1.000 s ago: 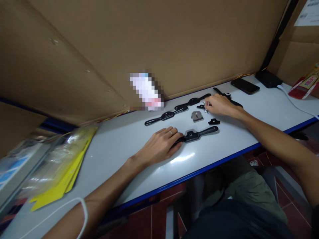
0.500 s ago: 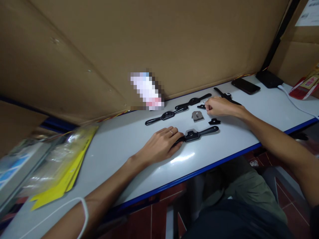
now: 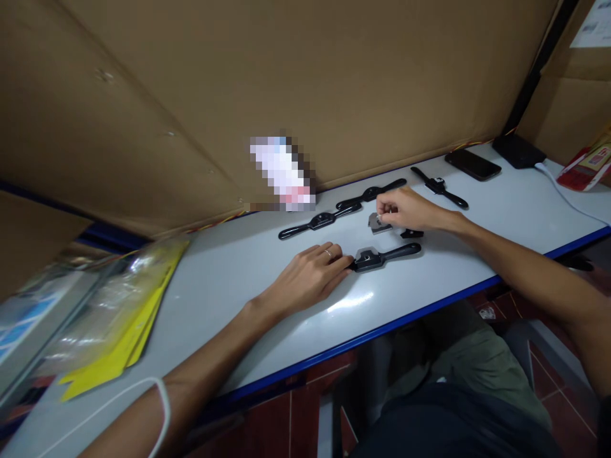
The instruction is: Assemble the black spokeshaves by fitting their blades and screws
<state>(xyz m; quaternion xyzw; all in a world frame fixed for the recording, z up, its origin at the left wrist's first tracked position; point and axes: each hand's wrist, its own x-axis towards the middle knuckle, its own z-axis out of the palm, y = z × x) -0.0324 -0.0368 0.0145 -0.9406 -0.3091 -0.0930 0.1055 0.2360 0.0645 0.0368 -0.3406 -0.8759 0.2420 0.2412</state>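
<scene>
My left hand (image 3: 317,270) is closed on the left handle of a black spokeshave (image 3: 370,259) lying near the table's front. A metal blade plate sits on that spokeshave's middle. Over a flat grey blade (image 3: 379,224), my right hand (image 3: 403,208) has its fingers pinched; what they hold, if anything, is too small to make out. Just below my right hand lies a small black cap piece (image 3: 412,234). Two more black spokeshaves, a left one (image 3: 319,221) and a farther one (image 3: 371,193), lie behind. Another spokeshave (image 3: 438,185) with a cap on it rests at the right.
A phone (image 3: 472,164) and a black box with a white cable (image 3: 518,151) lie at the back right, beside a red and yellow package (image 3: 585,166). Clear plastic bags and yellow sheets (image 3: 138,331) cover the left end. Cardboard (image 3: 334,83) walls the back.
My right hand has moved left and slightly toward me, from beside the small black pieces to above the grey blade. My left hand stays on the spokeshave handle.
</scene>
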